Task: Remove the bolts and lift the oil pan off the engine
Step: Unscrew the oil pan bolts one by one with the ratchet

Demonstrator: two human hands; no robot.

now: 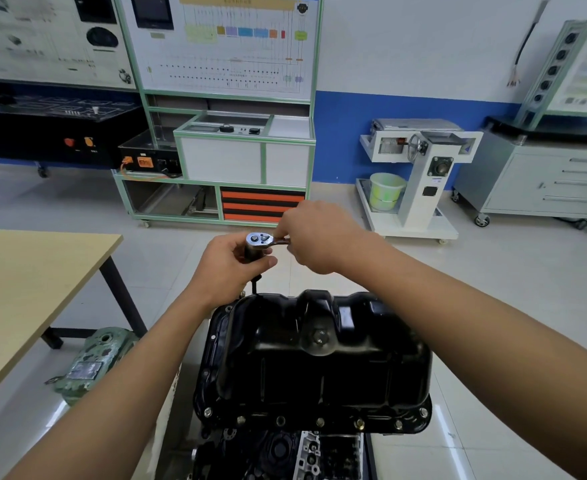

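Left hand (pixel 231 263) curls round the dark socket (pixel 252 252) under the chrome ratchet (pixel 259 240), right hand (pixel 314 237) grips its handle; tilted, it may slip, scarring the glossy black oil pan (pixel 320 362)

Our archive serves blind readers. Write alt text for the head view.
A left hand grips the socket of a ratchet wrench and a right hand pinches its handle, over the far rim of an oil pan on an engine. Bolts line the near rim.
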